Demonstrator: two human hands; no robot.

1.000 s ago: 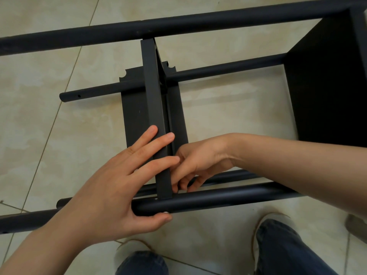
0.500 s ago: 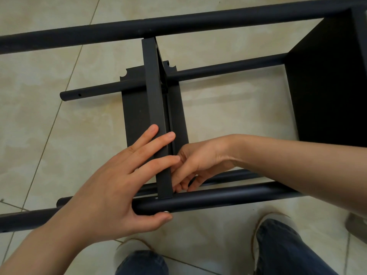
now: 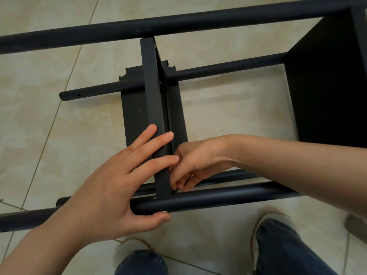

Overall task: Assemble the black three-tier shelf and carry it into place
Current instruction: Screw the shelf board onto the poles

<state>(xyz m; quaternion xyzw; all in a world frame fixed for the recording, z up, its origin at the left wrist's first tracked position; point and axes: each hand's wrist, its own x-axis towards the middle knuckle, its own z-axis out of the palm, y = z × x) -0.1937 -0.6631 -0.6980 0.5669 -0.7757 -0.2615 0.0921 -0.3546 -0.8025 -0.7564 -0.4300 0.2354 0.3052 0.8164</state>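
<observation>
The black shelf frame lies on its side on the tiled floor. A middle shelf panel [image 3: 153, 92] stands on edge between the far upper tube [image 3: 198, 22] and the near upper tube [image 3: 218, 199]. My left hand [image 3: 119, 187] lies flat over the panel's edge, fingers spread, with its thumb under the near tube. My right hand [image 3: 196, 161] is curled against the panel's right face at the near tube; its fingertips pinch something small that I cannot make out. An end panel [image 3: 327, 86] closes the frame at the right.
Two lower tubes [image 3: 228, 66] run near the floor beneath the panel. My shoes and jeans [image 3: 278, 245] stand at the bottom edge, close to the near tube. Beige floor tiles [image 3: 49, 126] spread to the left.
The view has shifted slightly. My right hand's fingers have worked a little at the joint by the near tube; my left hand holds the panel as before.
</observation>
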